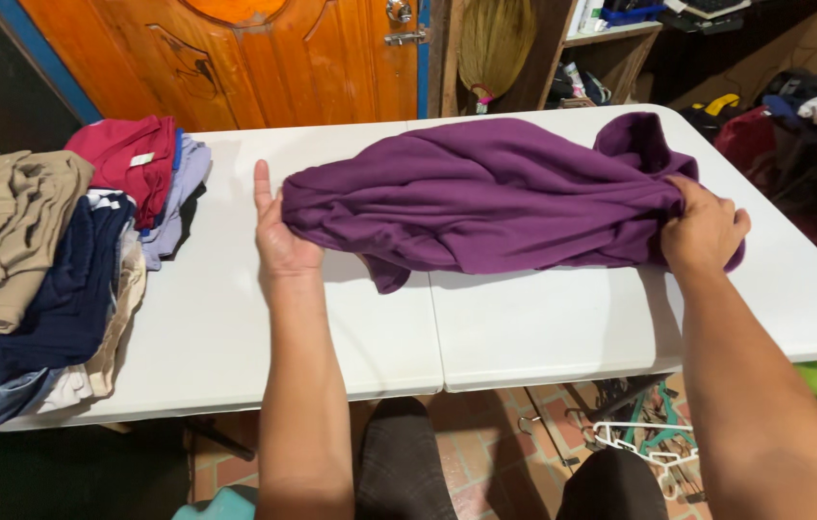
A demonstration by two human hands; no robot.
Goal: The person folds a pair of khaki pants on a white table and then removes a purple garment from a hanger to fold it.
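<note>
Purple garment lies bunched across the white bench, centre toward 1 o'clock. Left hand flat, fingers straight, released grip, pressing the garment's edge at 9 o'clock. Right hand at 3 o'clock, grip clenched on the cloth's other end. Stack of folded clothes sits well apart at the bench's 9 o'clock end. Wooden door at 12 o'clock.

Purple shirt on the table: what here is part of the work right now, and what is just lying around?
In hand:
purple shirt, spread across the white table
left hand, flat against its left end
right hand, fingers gripping its right end

Lying about:
pile of folded clothes at the table's left
broom by the wooden door
hangers on the floor
</note>
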